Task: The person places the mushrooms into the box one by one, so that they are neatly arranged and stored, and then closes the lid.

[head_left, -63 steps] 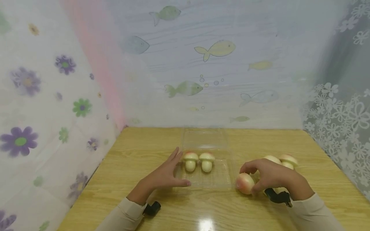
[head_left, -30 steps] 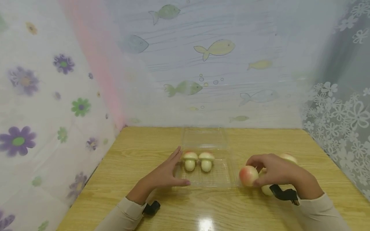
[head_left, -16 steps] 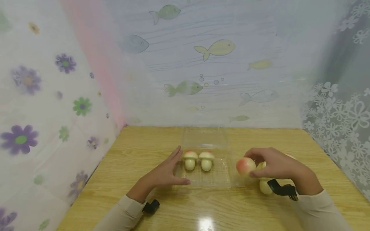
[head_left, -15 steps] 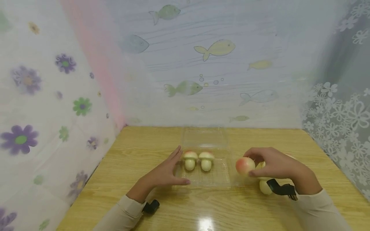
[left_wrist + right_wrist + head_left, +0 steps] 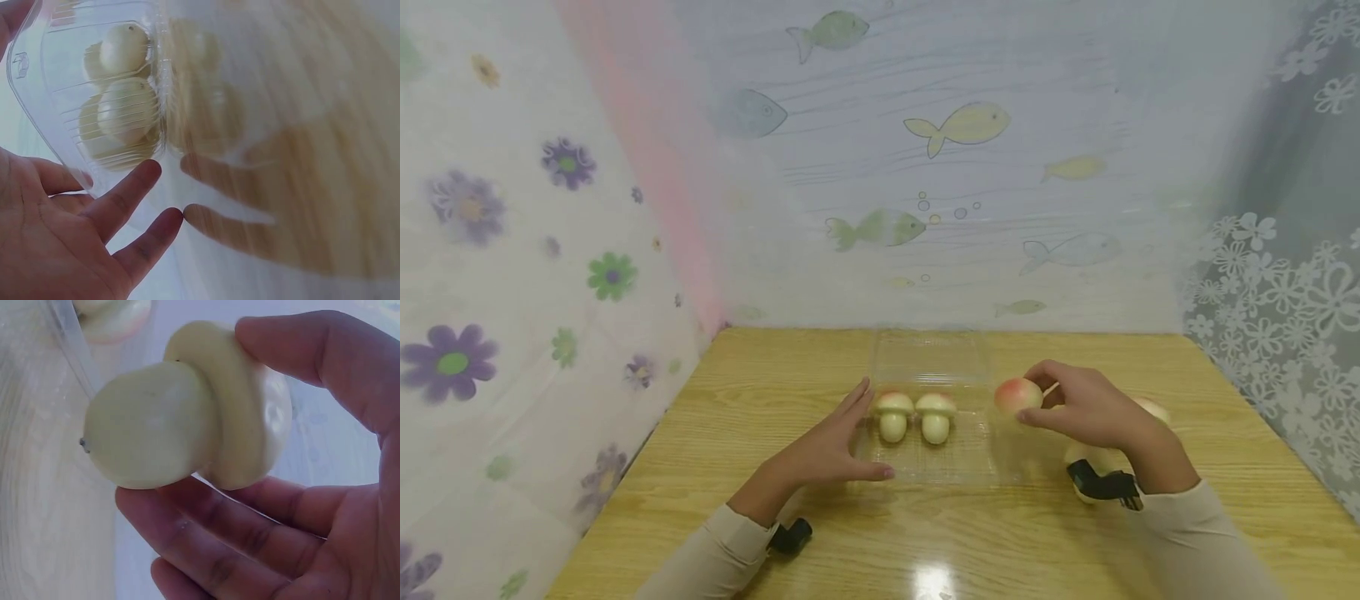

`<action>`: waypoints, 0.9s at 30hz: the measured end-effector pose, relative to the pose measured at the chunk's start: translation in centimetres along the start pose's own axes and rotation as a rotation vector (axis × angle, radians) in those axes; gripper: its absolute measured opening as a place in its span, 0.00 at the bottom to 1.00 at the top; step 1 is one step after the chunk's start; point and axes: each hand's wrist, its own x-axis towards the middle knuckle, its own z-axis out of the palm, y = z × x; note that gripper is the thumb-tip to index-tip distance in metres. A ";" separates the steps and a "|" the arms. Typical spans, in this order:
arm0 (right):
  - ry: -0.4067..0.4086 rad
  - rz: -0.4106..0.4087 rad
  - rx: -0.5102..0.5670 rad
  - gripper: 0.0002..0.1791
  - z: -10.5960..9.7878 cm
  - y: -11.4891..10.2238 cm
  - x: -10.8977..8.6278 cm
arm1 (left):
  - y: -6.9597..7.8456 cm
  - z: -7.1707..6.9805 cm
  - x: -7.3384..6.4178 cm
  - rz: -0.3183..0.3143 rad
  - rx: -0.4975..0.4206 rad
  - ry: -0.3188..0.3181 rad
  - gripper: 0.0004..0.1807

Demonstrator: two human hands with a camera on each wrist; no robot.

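Observation:
My right hand (image 5: 1078,404) grips a toy mushroom (image 5: 1019,397) by its pink-blushed cap, just right of a clear plastic box (image 5: 973,462). In the right wrist view that mushroom (image 5: 150,425) shows a pale rounded stem, thumb on one side of the cap and fingers on the other. Inside the box two mushrooms, a left one (image 5: 892,419) and a right one (image 5: 936,419), lie side by side along its far part. My left hand (image 5: 820,450) rests at the box's left side, fingers spread and extended; in the left wrist view its fingertips (image 5: 147,172) are at the box wall.
The box's clear lid (image 5: 931,357) lies folded back toward the wall. More mushrooms, including one near the right wrist (image 5: 1086,492) and one farther back (image 5: 1152,408), sit on the wooden table (image 5: 880,542), partly hidden by the right arm.
My right hand has lifted the mushroom off the table at the right, turned it cap up, and moved it leftward and away toward the box. The left hand has stayed put.

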 end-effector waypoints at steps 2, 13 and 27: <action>0.009 -0.003 0.009 0.30 0.2 -0.2 0.3 | 0.0 0.0 0.0 0.002 0.001 -0.002 0.70; 0.053 0.009 0.071 0.31 1.7 -0.9 1.3 | 0.0 -0.1 0.2 0.002 0.043 -0.015 0.71; 0.125 0.057 0.046 0.37 3.5 -1.2 2.4 | 0.0 0.1 0.1 0.011 0.012 0.009 0.70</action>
